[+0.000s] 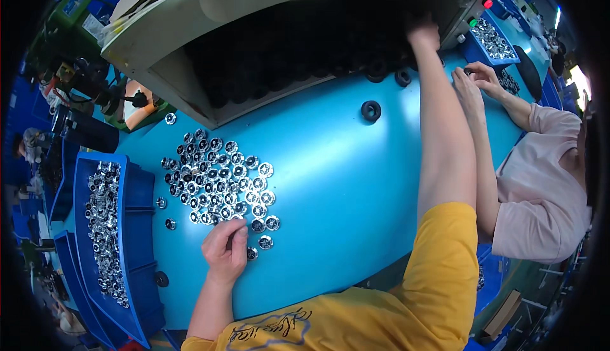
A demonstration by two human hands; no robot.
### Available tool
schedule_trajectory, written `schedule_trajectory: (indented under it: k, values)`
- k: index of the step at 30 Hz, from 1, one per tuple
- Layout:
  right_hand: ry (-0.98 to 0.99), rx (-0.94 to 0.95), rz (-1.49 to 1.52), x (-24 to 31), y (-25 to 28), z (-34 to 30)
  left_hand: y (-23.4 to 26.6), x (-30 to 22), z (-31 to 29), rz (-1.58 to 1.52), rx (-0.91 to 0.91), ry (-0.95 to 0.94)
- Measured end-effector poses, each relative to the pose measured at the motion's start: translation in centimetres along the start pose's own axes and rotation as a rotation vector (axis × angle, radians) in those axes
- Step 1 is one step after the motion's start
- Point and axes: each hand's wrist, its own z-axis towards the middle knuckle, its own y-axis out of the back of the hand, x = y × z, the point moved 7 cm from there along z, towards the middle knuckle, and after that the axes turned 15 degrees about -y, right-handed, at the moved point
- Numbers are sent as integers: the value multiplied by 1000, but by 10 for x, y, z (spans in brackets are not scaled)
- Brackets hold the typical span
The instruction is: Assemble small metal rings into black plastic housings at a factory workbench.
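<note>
My left hand (pixel 227 249) is closed, thumb against curled fingers, at the near edge of a spread of small chrome wheel hubs (pixel 219 173) on the blue table. What its fingers hold, if anything, is hidden; one hub lies right by the fingertips. My right arm stretches far forward, and my right hand (pixel 424 33) reaches into the dark opening of a large pale box (pixel 171 84). Shadow hides its fingers. Black rubber tyres lie in and along that opening, and one tyre (pixel 370 111) sits alone on the table in front of it.
A blue bin (pixel 140 224) full of chrome hubs stands at the left. Another blue bin (pixel 489 43) of hubs is at the far right. Beside my right arm, a co-worker's hands (pixel 476 84) handle a small dark piece. A dark disc (pixel 162 279) lies near the left bin.
</note>
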Motion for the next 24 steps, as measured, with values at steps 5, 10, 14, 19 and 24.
schedule_trajectory:
  k: [5, 10, 14, 19, 24]
  values:
    - [194, 21, 130, 5, -20, 45, 0, 4, -3, -1, 8, 13]
    - [401, 100, 169, -13, -11, -3, 1, -1, -3, -4, -10, -8]
    - [513, 73, 128, -30, 14, -42, 3, -4, 3, -20, -48, -17]
    - [635, -8, 205, -49, 39, -72, 5, -4, -1, -42, -50, -24]
    - [569, -46, 198, -86, 45, -92, 6, -4, -3, -64, -53, -18]
